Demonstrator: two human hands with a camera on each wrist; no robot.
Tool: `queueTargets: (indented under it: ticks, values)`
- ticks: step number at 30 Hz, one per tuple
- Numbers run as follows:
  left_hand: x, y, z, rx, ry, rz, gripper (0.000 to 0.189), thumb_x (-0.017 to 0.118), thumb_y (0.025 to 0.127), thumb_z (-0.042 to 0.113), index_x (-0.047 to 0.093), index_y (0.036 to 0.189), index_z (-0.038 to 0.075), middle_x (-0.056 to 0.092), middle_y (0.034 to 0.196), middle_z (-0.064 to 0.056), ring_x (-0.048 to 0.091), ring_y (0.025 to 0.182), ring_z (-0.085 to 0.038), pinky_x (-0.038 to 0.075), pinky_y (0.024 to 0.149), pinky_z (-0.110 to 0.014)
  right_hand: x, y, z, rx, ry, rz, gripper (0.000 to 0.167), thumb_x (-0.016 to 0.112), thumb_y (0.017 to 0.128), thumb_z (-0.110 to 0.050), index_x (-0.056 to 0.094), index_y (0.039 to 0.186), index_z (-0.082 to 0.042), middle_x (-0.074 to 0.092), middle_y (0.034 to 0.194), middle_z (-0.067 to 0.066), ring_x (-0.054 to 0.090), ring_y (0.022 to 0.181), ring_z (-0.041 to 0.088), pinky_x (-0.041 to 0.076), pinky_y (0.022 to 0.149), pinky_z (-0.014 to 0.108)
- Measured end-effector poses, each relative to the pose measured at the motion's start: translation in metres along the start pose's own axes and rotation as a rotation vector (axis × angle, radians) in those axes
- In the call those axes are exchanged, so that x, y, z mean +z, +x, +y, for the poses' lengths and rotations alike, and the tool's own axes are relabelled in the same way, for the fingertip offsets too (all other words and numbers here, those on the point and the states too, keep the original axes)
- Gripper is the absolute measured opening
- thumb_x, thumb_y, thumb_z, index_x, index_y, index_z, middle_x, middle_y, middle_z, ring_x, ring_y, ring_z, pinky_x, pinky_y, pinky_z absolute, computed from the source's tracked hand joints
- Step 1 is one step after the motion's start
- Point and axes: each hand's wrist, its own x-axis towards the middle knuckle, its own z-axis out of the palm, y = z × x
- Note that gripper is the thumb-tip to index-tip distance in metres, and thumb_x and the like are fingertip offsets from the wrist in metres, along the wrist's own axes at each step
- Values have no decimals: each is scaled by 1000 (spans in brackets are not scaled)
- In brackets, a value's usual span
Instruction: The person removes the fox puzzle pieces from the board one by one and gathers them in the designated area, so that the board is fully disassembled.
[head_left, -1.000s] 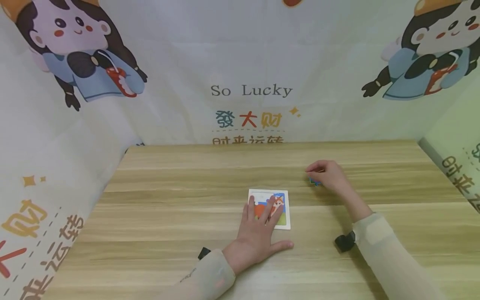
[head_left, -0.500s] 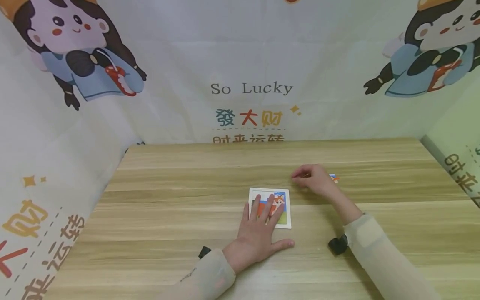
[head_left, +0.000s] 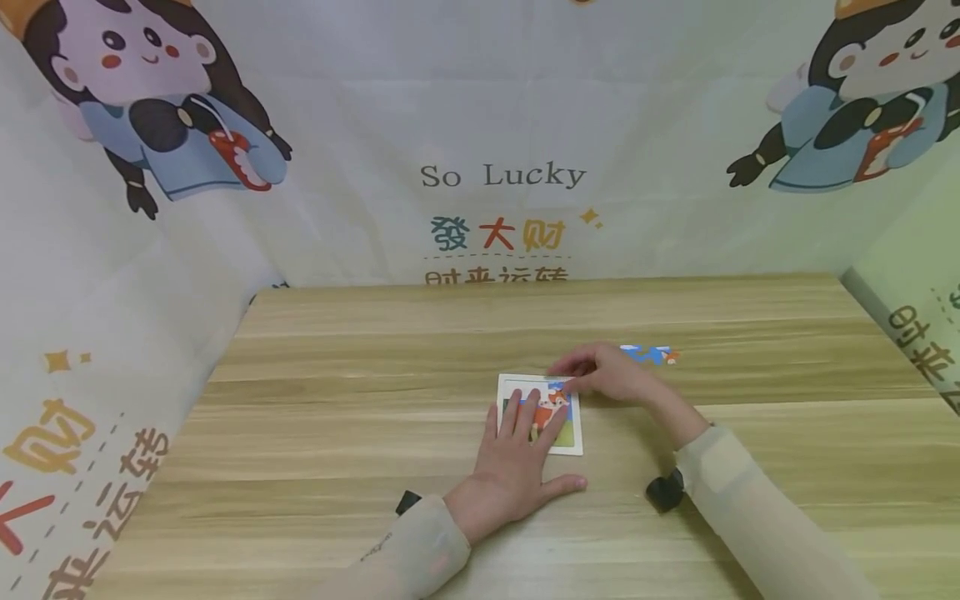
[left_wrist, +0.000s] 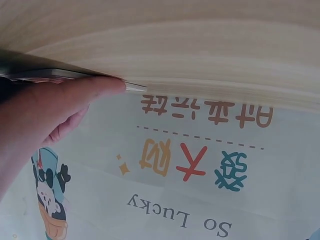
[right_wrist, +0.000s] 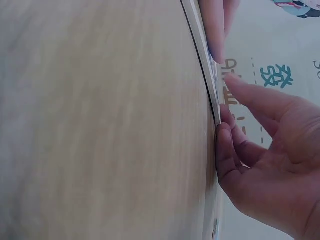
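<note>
A square jigsaw puzzle (head_left: 567,437) with a white frame and a fox picture lies on the table. Across its left and middle parts rests my left hand (head_left: 508,475), fingers spread and straight; the hand hides much of the picture. At the frame's upper right corner is my right hand (head_left: 611,372), its fingers bent and its thumb near the fox's head. In the right wrist view, the right hand (right_wrist: 275,135) has its fingertips right at the frame's edge (right_wrist: 202,55); I cannot tell whether a piece is between them. Blue puzzle pieces (head_left: 648,354) lie behind the right hand.
The wooden table (head_left: 337,375) runs back to a printed cloth backdrop (head_left: 345,158), with more cloth at both sides. A black wrist camera (head_left: 665,492) sits by the right cuff, another black device (head_left: 408,502) by the left.
The right hand has moved left and toward the puzzle from the loose pieces, uncovering them. The left hand has stayed on the puzzle, with its fingers shifting slightly.
</note>
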Motion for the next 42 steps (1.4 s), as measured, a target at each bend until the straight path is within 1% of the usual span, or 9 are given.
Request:
queueTargets:
  ticks: [3,8,15,19,23,27,32,39,42]
  values:
    - [1,0,-1,6,-15,-12,91,41,89,79,16,161,30,15,168,-11,12,156,-34,16,124,-56,1,-1,0,-10,-19,-25,25,71,89,-7,74,114,-5,71,116,15,61,96,18,48,81,27]
    - [3,1,-3,19,-42,4,94,42,88,79,13,161,28,11,169,-13,11,156,-35,15,125,-57,1,0,-1,1,-96,-24,23,73,88,-9,77,111,-12,66,114,12,57,96,20,46,81,29]
    - [0,1,-4,22,-58,-3,95,44,88,78,11,162,28,11,168,-16,11,156,-33,15,125,-56,-1,2,-2,20,-140,-62,23,72,89,-11,76,112,-15,64,114,11,56,96,20,47,83,30]
    - [-2,1,-4,31,-50,2,93,45,89,77,13,161,29,11,168,-18,11,156,-35,16,124,-57,-4,3,-4,9,-173,-87,19,70,91,-14,74,110,-18,62,111,8,55,95,20,47,84,33]
    - [-3,-2,-3,34,-28,-22,88,45,90,76,15,161,32,9,167,-20,10,156,-36,16,124,-58,-4,6,-3,-4,-202,-130,16,68,92,-17,72,107,-22,60,108,5,52,93,19,45,84,32]
    - [-2,-2,-3,31,-26,-32,86,45,90,75,15,160,34,9,167,-19,9,156,-36,15,124,-57,-3,7,-5,-2,-203,-163,17,67,90,-14,69,105,-21,55,103,5,49,90,19,44,81,31]
    - [-3,-1,-3,28,-14,-39,84,45,91,74,17,160,34,9,168,-19,9,156,-35,15,124,-57,-5,11,-8,-23,-229,-192,17,67,88,-11,67,103,-18,51,97,6,46,89,19,42,78,30]
    - [-2,1,-4,27,-13,-38,84,44,91,74,18,160,34,8,168,-18,9,156,-35,15,124,-58,-5,14,-9,-31,-221,-192,19,68,85,-8,66,101,-17,52,97,5,47,90,20,42,79,31]
    - [-1,1,-4,27,-21,-41,84,44,91,74,17,160,34,8,168,-19,9,156,-35,14,124,-58,-5,14,-7,-35,-200,-189,20,69,84,-7,65,102,-15,53,100,5,48,94,20,43,84,32]
